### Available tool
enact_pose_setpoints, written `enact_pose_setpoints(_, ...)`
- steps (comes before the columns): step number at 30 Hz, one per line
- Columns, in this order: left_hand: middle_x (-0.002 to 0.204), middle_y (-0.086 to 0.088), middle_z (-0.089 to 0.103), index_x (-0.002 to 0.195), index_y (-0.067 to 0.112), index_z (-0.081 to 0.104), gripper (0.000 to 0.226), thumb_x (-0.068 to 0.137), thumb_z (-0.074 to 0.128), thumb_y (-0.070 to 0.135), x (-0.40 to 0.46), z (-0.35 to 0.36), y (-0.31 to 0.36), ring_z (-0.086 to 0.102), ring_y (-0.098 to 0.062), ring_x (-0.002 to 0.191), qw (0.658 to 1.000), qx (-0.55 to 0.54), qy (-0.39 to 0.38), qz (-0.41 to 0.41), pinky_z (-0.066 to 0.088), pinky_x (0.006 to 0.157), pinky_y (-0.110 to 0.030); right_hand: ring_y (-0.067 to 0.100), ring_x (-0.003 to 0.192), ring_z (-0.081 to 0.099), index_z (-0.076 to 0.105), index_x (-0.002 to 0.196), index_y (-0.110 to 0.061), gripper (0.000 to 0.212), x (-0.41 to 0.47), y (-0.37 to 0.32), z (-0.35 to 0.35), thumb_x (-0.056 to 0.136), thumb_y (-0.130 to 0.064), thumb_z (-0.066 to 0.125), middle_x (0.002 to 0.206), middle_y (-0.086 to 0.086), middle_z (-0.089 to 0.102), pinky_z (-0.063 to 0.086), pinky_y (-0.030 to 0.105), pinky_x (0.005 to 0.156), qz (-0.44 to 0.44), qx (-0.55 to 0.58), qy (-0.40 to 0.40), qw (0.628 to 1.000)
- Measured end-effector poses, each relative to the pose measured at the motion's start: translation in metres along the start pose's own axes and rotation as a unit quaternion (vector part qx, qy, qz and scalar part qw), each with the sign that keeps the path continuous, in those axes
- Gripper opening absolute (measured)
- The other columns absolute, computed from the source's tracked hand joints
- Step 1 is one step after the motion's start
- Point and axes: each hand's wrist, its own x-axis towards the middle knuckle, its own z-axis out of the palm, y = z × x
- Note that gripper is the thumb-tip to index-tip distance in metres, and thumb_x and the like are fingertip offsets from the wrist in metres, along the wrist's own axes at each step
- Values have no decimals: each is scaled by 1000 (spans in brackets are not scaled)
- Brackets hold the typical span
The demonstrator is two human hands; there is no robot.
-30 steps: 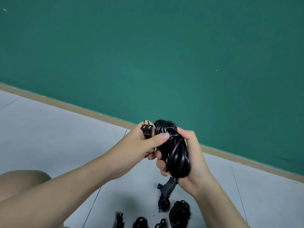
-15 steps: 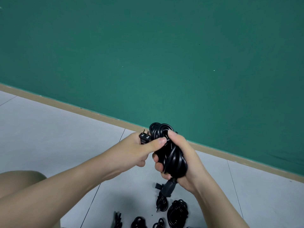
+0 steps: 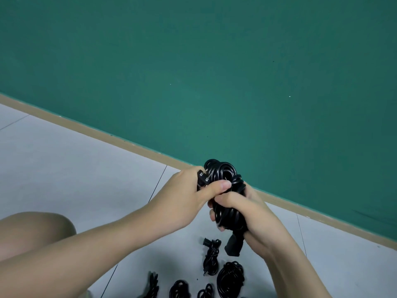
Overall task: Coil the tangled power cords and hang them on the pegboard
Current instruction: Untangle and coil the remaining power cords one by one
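You are holding a black coiled power cord [image 3: 227,198] up in front of you with both hands, above the pale tiled floor [image 3: 64,168] and in front of the green wall [image 3: 193,61]. Your right hand [image 3: 251,214] is wrapping round the middle of the bundle, fingers curled tight across the loops, so the coil is sitting clamped in that fist. Your left hand [image 3: 189,190] is pinching the two-prong plug [image 3: 203,179] at the upper left of the coil, thumb pressing across toward the loops and touching them. The cord's other connector [image 3: 233,247], a chunky black block, is hanging out below your right fist. Down on the floor beneath your hands, more black cords are lying: a small narrow bundle [image 3: 211,258], a larger round coil [image 3: 231,278] just beside it, and three more bundles [image 3: 179,289] along the bottom edge, partly cut off. A tan baseboard [image 3: 86,129] is running along the foot of the wall. Your bare knee [image 3: 36,231] is showing at the lower left.
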Motion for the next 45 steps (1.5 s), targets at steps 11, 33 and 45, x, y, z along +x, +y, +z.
enact_pose_setpoints(11,101,13,63,143,23,45,36,109,34,24,-10,-9,2,58,-13,87,985,64,-39,153,43,78,-19,23,65,53,68,99,-7,31,5,-10,-17,84,-34,65,85,15,59,38,28,49,-18,154,-36,987)
enact_pose_setpoints(33,88,18,68,101,32,76,24,97,56,45,-1,-11,-2,58,-8,87,973,149,29,174,46,76,-24,23,75,65,57,110,-11,60,4,3,-13,64,-40,81,97,15,71,50,33,61,-101,64,32,992)
enact_pose_setpoints(45,88,21,61,99,31,68,19,97,59,47,-8,-22,3,53,-12,86,975,130,2,178,41,76,-18,28,77,57,47,122,12,69,10,5,-7,67,-23,68,94,21,61,48,37,60,-100,129,-46,985)
